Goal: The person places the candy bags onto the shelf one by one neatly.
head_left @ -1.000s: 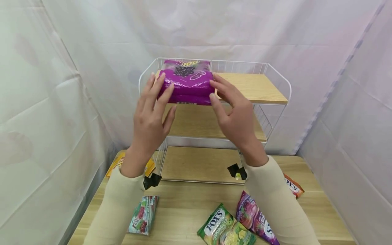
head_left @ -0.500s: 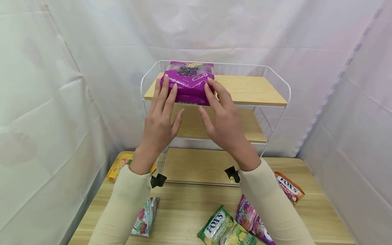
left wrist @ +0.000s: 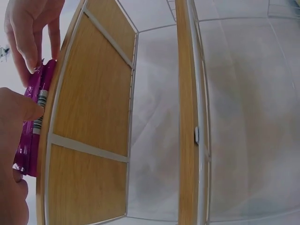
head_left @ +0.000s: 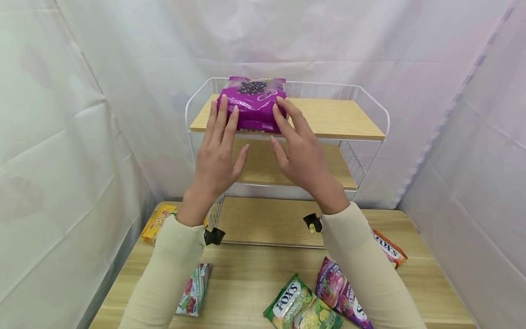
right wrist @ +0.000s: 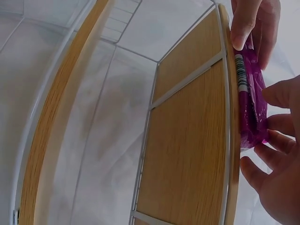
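Observation:
A purple plastic snack bag (head_left: 251,98), printed with dark berries, lies on the top wooden shelf (head_left: 333,116) toward its left side. Its front end reaches the shelf's front edge. My left hand (head_left: 217,157) touches the bag's left front with nearly straight fingers, thumb held apart. On the other side, the fingers of my right hand (head_left: 305,157) rest against its right front corner. Both wrist views show the bag's barcode end (right wrist: 246,112) at the shelf edge, with fingertips around it.
The white wire rack (head_left: 388,123) has three wooden tiers. On the table (head_left: 242,278) lie a green Fox's bag (head_left: 297,304), a purple one (head_left: 339,290), an orange one (head_left: 389,249), a teal packet (head_left: 195,290) and a yellow bag (head_left: 158,223). White curtains surround it.
The purple bag has settled back onto the top shelf, slightly farther from me. My right hand has shifted left from the bag's side to its front corner; my left hand moved slightly right.

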Action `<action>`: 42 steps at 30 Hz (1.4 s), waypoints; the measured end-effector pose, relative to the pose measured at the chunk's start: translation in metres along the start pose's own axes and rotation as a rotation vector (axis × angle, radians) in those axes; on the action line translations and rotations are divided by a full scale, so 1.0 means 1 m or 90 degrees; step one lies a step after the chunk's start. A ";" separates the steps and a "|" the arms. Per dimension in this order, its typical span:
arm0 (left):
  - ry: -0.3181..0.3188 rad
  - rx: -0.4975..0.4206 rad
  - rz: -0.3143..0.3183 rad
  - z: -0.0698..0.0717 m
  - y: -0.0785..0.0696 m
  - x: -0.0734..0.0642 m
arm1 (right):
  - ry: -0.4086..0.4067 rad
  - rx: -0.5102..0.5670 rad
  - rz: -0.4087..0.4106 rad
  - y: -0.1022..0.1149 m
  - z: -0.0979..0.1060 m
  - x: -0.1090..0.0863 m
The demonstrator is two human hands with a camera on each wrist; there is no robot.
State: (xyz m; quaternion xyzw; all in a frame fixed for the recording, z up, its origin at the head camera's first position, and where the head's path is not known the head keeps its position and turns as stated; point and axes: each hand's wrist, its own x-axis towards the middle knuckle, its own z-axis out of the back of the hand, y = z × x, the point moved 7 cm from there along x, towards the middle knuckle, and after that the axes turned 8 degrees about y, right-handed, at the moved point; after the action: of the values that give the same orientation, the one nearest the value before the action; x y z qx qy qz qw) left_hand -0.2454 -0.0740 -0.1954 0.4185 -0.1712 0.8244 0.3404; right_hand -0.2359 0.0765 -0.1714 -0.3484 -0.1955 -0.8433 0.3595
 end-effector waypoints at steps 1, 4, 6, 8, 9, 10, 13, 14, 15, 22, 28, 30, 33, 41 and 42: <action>0.004 0.000 0.001 -0.001 0.000 0.000 | 0.008 -0.002 -0.007 -0.002 -0.001 0.000; 0.015 -0.001 0.001 -0.005 -0.001 0.000 | 0.029 -0.007 -0.034 -0.008 -0.005 0.000; 0.021 -0.001 -0.003 -0.007 -0.001 0.000 | 0.035 -0.005 -0.048 -0.011 -0.006 -0.001; 0.022 -0.001 -0.006 -0.007 -0.001 0.000 | 0.039 -0.008 -0.053 -0.012 -0.007 -0.002; 0.022 0.000 -0.008 -0.007 0.000 0.000 | 0.040 -0.009 -0.053 -0.011 -0.007 -0.002; 0.022 0.004 -0.010 -0.007 0.000 0.001 | 0.040 -0.010 -0.051 -0.011 -0.007 -0.002; 0.026 0.020 -0.017 -0.007 0.004 0.002 | 0.040 -0.014 -0.047 -0.009 -0.007 -0.002; 0.028 0.026 -0.019 -0.007 0.005 0.002 | 0.041 -0.018 -0.047 -0.008 -0.007 -0.001; 0.030 0.030 -0.020 -0.007 0.006 0.002 | 0.042 -0.022 -0.046 -0.008 -0.008 -0.001; 0.040 0.055 -0.020 -0.008 0.009 0.003 | 0.036 -0.052 -0.045 -0.010 -0.012 -0.002; 0.062 0.088 -0.001 -0.011 0.009 0.003 | 0.041 -0.070 -0.055 -0.011 -0.016 -0.004; 0.067 0.089 0.003 -0.011 0.009 0.003 | 0.039 -0.072 -0.055 -0.012 -0.016 -0.004; 0.074 0.089 0.009 -0.012 0.009 0.003 | 0.040 -0.075 -0.054 -0.012 -0.017 -0.004; 0.084 0.089 0.021 -0.014 0.012 0.002 | 0.048 -0.078 -0.035 -0.013 -0.019 -0.004; 0.084 0.090 0.020 -0.015 0.012 0.002 | 0.046 -0.074 -0.033 -0.013 -0.018 -0.004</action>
State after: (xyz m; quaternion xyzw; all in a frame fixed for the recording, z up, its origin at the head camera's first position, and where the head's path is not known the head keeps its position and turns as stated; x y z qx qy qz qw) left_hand -0.2634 -0.0734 -0.2021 0.3836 -0.0965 0.8655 0.3073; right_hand -0.2519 0.0759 -0.1876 -0.3327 -0.1423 -0.8744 0.3233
